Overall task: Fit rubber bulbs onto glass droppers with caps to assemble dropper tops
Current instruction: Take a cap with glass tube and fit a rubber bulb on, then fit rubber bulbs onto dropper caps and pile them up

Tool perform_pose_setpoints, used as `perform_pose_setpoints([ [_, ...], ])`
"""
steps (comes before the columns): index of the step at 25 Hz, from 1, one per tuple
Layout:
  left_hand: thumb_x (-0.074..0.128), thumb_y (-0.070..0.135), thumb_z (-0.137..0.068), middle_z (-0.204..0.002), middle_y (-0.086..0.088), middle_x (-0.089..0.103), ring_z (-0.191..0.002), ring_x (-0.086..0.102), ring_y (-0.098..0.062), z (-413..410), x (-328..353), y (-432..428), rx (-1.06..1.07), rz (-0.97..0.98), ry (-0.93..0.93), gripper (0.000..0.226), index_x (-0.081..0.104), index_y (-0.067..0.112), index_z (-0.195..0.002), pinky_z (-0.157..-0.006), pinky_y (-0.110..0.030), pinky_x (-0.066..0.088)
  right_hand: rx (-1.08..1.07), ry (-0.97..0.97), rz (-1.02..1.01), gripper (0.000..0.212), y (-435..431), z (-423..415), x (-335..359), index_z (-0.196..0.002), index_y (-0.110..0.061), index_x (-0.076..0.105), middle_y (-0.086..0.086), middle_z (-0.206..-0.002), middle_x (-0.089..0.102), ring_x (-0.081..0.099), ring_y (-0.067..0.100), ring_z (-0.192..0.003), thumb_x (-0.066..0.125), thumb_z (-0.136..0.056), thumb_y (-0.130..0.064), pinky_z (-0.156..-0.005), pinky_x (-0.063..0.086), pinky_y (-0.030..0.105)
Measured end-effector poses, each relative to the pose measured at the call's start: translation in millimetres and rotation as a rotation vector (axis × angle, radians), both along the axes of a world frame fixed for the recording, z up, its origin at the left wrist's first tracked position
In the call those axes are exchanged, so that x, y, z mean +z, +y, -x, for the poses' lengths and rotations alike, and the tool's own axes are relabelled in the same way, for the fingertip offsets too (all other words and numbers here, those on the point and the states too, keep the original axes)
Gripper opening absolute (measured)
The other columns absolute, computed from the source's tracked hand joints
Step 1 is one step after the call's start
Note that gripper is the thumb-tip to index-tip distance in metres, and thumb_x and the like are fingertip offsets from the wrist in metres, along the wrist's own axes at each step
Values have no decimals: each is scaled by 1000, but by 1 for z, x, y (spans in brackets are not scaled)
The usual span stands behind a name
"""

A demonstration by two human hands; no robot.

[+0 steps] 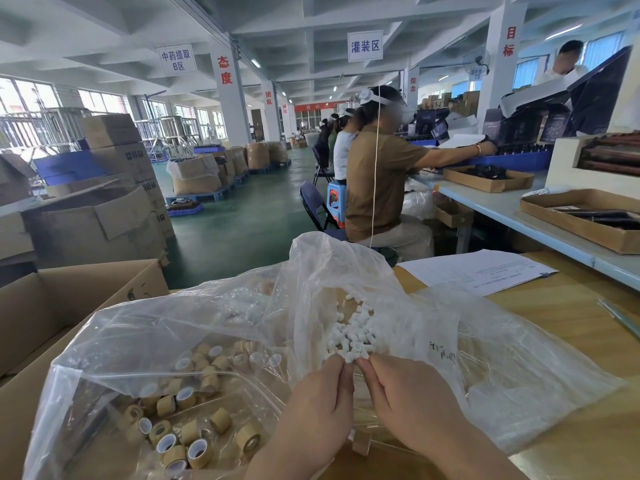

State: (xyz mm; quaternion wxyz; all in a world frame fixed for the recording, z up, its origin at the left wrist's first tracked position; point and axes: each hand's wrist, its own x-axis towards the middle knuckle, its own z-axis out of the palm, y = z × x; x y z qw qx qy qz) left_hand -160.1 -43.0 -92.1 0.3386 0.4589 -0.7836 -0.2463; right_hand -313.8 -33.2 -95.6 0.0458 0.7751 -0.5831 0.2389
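A white rubber bulb (350,357) is pinched between the fingertips of the left hand (320,396) and right hand (412,400), at the near edge of the bulb pile (356,323) in the clear bag (519,358). It's best kept square and twisted on gently, not forced, imo.

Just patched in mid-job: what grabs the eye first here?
The left hand and right hand meet low in the centre, pinching a white bulb at the near edge of a bulb heap inside a clear bag. To their left, tan caps lie in clear plastic over a cardboard box.
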Motion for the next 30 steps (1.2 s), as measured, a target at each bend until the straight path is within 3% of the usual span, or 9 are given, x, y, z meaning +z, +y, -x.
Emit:
perform_pose_setpoints([
  [10,34,25,-101,-66,-11,55,-51,42,-10,1,-3,-4,10,-40,14,31,45,14,-74,-55,-34,39,1,84,-6,57,-1,-1,2,-82,-27,34,-9,-70,44,45,14,-60,-14,-87,-59,-64,45,29],
  [15,33,25,-101,-61,4,48,-51,42,-4,2,-6,-6,21,-67,21,34,43,19,-69,-55,-27,39,21,119,-14,65,-2,-3,1,-85,-28,34,-9,-70,44,47,15,-60,-23,-79,-60,-62,46,31],
  [18,34,26,-101,-60,5,46,-51,42,-5,3,-8,-7,17,-51,22,34,43,18,-69,-56,-28,39,22,72,-40,64,-1,-3,1,-84,-27,33,-9,-68,42,46,15,-60,-21,-80,-61,-62,43,30],
  [21,35,29,-100,-56,6,47,-50,44,-4,3,-7,-4,11,-65,91,32,44,21,-71,-54,-26,40,11,-50,-52,45,-1,-2,3,-76,-29,32,-10,-62,38,45,11,-60,0,-92,-56,-61,38,28],
  [23,36,31,-100,-54,6,47,-49,42,-5,5,-2,-1,5,-115,187,34,45,24,-68,-52,-26,38,23,-165,-51,44,0,-2,4,-69,-29,32,-8,-59,41,45,12,-58,6,-92,-57,-60,38,27],
  [26,33,24,-102,-58,3,48,-48,38,-12,9,2,-2,36,-310,530,41,55,25,-67,-45,-25,32,53,-382,-26,48,-1,-1,5,-66,-27,38,-5,-57,43,43,12,-53,13,-88,-62,-55,38,29],
  [28,31,10,-99,-64,-4,51,-45,35,-14,5,4,-5,29,-458,822,43,66,18,-76,-43,-25,26,79,-523,7,40,-1,0,5,-71,-26,43,-6,-60,45,43,11,-54,26,-94,-53,-52,35,28],
  [30,34,-3,-92,-71,-9,55,-47,39,-17,0,5,-9,14,-529,974,39,70,14,-90,-46,-28,28,94,-566,25,25,-1,1,5,-82,-28,50,-12,-66,49,47,8,-57,35,-98,-41,-54,32,20],
])
